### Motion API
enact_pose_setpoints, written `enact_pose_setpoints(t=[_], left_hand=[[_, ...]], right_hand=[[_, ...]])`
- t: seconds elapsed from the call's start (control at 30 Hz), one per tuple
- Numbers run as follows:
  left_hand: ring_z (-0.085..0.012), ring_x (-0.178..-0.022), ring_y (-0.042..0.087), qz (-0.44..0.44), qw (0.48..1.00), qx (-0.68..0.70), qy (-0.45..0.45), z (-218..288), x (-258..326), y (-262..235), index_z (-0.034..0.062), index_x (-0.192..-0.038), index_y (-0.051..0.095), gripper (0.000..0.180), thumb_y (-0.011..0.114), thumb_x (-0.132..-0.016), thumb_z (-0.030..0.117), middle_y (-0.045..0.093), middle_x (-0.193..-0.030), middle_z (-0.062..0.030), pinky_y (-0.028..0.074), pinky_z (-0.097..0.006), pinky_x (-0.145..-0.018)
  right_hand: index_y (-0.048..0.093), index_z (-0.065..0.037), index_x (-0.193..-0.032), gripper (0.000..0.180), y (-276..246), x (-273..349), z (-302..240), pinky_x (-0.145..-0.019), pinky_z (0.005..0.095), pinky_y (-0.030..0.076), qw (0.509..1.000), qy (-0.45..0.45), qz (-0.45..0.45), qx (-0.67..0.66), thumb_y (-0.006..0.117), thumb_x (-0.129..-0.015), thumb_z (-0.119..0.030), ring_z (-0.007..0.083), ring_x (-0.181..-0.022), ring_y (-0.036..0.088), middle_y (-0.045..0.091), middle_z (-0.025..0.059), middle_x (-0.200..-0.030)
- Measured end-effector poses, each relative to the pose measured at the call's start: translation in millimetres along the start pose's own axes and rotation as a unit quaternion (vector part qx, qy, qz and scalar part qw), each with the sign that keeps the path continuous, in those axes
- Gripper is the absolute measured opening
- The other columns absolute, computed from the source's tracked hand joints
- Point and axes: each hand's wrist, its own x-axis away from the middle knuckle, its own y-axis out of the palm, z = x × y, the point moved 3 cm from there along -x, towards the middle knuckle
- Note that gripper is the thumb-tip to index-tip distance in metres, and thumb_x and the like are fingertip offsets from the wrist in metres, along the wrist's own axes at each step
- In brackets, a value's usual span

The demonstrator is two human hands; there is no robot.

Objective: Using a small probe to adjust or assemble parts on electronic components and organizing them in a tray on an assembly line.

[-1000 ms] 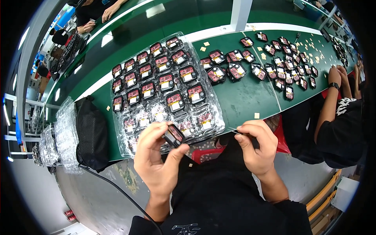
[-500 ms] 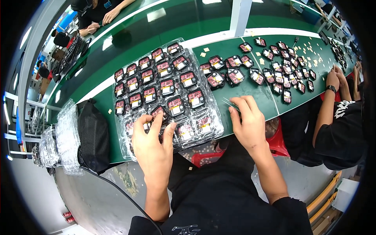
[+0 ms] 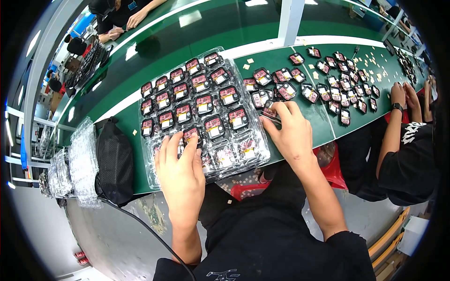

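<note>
A clear plastic blister tray [image 3: 154, 175] lies on the green table in front of me, its pockets holding several small black parts with red and white faces [image 3: 204, 104]. My left hand [image 3: 180, 171] rests flat on the tray's near left part, with its fingertips pressing one part [image 3: 191, 135] into a pocket. My right hand [image 3: 290, 131] is at the tray's right edge, its fingers pinching a small black part [image 3: 270, 111] just above the table.
Loose parts [image 3: 328, 82] and small tan squares are scattered over the table to the right. Another person's hands [image 3: 405, 96] work there. A black mesh bag [image 3: 114, 161] and stacked clear trays [image 3: 82, 164] sit at the left. A person [image 3: 122, 11] works across the belt.
My left hand moved forward from holding a part near my body and now presses onto the tray. My right hand reached out to the tray's right edge and took hold of a part.
</note>
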Motion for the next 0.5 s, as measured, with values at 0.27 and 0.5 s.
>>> enact_pose_setpoints(t=[0.27,0.5], left_hand=[[-0.0398,-0.123,0.057,0.088,0.992,0.088,-0.028,12,-2,-8,0.0001,-0.129,0.066,0.041,0.072,-0.089,0.001,0.060,-0.130,-0.0228,0.046,-0.047,-0.104],[-0.0310,-0.104,0.068,0.075,0.930,0.352,0.068,35,27,-12,-0.0012,-0.119,0.070,0.040,0.079,-0.080,-0.004,0.069,-0.113,-0.0180,0.055,-0.037,-0.089]], right_hand=[[0.063,-0.008,-0.103,0.022,-5,6,14,-0.061,0.0451,0.054,0.999,-0.009,0.039,-0.030,0.077,-0.086,-0.011,0.0364,-0.069,0.067,0.065,0.0119,-0.091],[0.061,0.002,-0.114,0.028,-35,16,7,-0.061,0.0239,0.050,0.858,0.186,-0.020,-0.479,0.073,-0.089,0.004,0.0079,-0.071,0.063,0.067,0.0084,-0.099]])
